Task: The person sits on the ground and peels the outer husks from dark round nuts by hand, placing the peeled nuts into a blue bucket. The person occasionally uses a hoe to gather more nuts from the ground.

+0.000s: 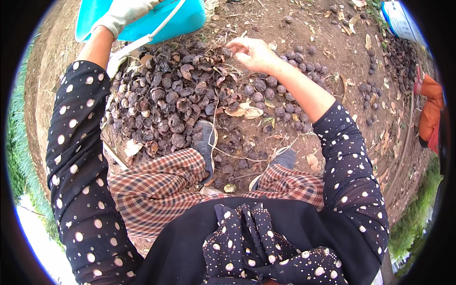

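Observation:
My left hand (pixel 123 16), in a pale work glove, grips the turquoise plastic container (pixel 178 23) at the top of the view; its fingertips are partly cut off by the frame. A white bar like a handle (pixel 133 44) crosses in front of the container. Below it lies a heap of dark, shrivelled husks (pixel 167 96), apparently from walnuts. Bare and slightly curled, my right hand (pixel 253 53) is above the heap's right edge, thumb apart from the fingers and nothing visible in it. Round dark nuts (pixel 263 87) lie loose beneath my right forearm.
My shoes (pixel 206 142) stand at the heap's near edge. Dry leaves (pixel 244 111) and thin stems litter the soil. More nuts (pixel 370 92) lie to the right. At the far right are a white-and-blue sack or container (pixel 400 23) and a person's orange sleeve (pixel 431 107).

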The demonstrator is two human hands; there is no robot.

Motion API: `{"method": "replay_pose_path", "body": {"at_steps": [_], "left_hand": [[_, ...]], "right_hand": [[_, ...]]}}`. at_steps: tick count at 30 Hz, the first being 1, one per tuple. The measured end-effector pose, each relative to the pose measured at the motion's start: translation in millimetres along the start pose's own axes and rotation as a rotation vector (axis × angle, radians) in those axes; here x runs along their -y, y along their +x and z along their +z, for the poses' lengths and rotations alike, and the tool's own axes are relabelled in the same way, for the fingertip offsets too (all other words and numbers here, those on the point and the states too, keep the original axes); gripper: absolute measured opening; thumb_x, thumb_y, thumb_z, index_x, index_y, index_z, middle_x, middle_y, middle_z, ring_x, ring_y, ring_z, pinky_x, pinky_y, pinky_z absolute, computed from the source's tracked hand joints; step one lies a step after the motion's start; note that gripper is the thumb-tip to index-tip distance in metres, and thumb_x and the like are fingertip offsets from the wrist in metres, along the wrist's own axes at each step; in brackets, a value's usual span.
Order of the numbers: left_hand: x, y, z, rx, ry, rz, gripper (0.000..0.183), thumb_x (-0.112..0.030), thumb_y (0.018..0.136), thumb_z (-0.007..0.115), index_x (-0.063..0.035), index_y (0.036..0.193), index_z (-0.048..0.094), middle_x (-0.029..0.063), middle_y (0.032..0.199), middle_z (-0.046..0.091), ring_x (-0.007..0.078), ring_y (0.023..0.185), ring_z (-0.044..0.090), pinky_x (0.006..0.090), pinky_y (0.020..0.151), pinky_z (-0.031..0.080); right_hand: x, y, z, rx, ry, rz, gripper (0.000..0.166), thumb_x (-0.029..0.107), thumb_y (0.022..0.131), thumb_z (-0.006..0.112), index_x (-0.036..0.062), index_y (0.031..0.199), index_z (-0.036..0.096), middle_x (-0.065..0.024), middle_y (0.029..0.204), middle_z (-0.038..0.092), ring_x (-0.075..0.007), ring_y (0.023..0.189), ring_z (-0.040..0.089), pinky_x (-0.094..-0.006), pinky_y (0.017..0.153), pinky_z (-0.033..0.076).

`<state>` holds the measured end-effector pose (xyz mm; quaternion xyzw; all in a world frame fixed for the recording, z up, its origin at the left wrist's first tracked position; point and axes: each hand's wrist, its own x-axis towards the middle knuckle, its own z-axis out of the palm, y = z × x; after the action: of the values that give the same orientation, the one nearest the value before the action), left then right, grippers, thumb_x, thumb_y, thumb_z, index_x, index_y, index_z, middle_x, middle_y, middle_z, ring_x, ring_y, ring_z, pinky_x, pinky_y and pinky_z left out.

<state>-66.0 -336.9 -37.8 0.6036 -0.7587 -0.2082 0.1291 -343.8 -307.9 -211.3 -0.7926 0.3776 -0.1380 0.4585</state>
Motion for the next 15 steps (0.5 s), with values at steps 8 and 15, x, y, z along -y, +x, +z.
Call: {"method": "replay_pose_path", "body": {"at_steps": [8,15], "left_hand": [[-0.6,-1.5,0.0,-0.005,-0.056,-0.067,0.021,-0.023,0.097,0.068,-0.0058,0.109,0.070,0.0008,0.092,0.071,0.0107,0.084,0.061,0.0303,0.077,0.050],[5.5,0.1,2.0,-0.004,-0.120,-0.024,0.020,-0.021,0.097,0.067,-0.0052,0.108,0.070,-0.0003,0.092,0.069,0.0090,0.085,0.060,0.0293,0.078,0.049]], "right_hand": [[-83.2,-85.6,43.3,0.353,-0.666,0.018,0.048,0.013,0.081,0.069,0.0088,0.127,0.057,-0.0188,0.118,0.058,-0.0387,0.094,0.068,-0.0469,0.079,0.055],[-123.5,-116.4,-1.8,0.181,0.380,0.534,0.043,0.028,0.087,0.071,0.0014,0.118,0.060,-0.0092,0.094,0.066,-0.0193,0.072,0.067,-0.0367,0.062,0.059]]}}
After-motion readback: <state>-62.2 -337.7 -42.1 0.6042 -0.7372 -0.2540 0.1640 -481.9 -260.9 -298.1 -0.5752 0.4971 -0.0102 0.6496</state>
